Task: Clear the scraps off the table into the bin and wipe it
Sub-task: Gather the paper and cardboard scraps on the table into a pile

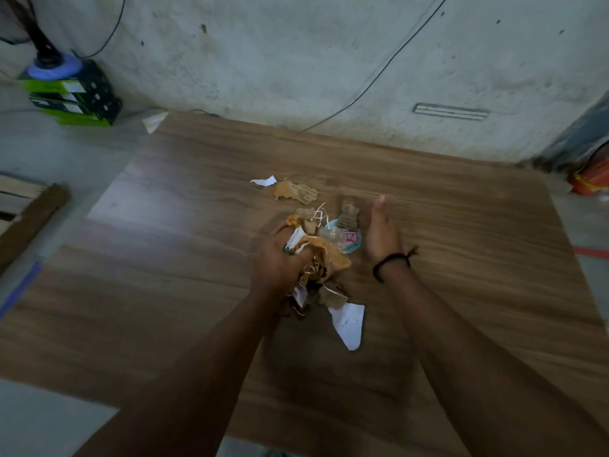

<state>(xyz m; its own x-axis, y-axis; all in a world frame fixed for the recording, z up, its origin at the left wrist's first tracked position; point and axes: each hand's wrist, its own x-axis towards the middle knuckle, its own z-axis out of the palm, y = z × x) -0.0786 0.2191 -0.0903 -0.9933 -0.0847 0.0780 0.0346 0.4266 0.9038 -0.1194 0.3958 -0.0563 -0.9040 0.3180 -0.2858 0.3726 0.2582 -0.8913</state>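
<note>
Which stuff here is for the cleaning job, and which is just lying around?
For the job: left hand clutching scraps; right hand open; torn cardboard; white paper; table.

Just lying about: green boxes; wall cables; wooden plank.

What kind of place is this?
Probably a workshop or storeroom, not a home: a bare concrete wall with loose cables, stacked boxes on the floor, and a plain wooden table.

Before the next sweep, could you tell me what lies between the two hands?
In the head view, a round printed lid and cardboard scraps lie between the left hand and right hand.
</note>
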